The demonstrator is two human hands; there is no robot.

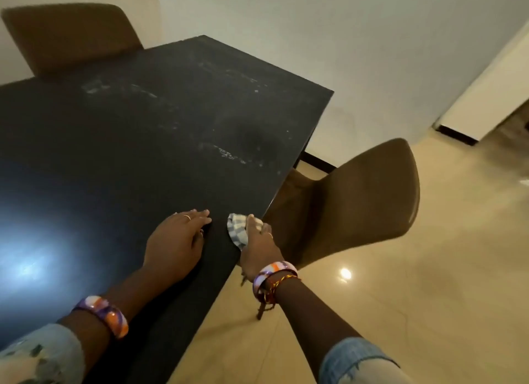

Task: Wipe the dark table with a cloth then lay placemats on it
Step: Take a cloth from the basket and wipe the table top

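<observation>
I see my right hand (259, 242) bunching the checked cloth (237, 231) against the dark table (137, 143) at its right edge, beside a brown chair (357, 200). My left hand (176, 239) lies flat, fingers straight, just left of the cloth.

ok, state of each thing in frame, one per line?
dark table: pale smears on the far half, no placemats on it
cloth: bunched, at the table's right edge
right hand: grips the cloth
left hand: flat on the table, fingers straight
chair: beside the table's right edge
</observation>
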